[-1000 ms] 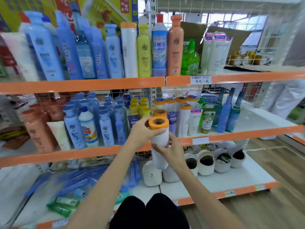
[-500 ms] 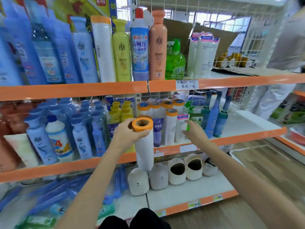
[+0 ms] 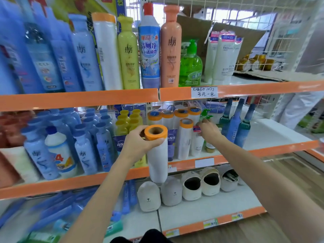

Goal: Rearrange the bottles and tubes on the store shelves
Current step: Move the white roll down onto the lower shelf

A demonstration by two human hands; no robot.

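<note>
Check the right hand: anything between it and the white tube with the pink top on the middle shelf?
Nothing visible. The right hand is already at the top of the white tube, fingertips at its pink cap. The orange-capped roll stands just left of it; the left hand holds another roll further left.

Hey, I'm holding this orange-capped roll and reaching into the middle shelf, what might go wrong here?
The right hand reaches between a white tube and a green pump bottle standing close together, so a nudge could topple either. The left hand grips the roll only near its top, so it may swing into the shelf edge.
</note>
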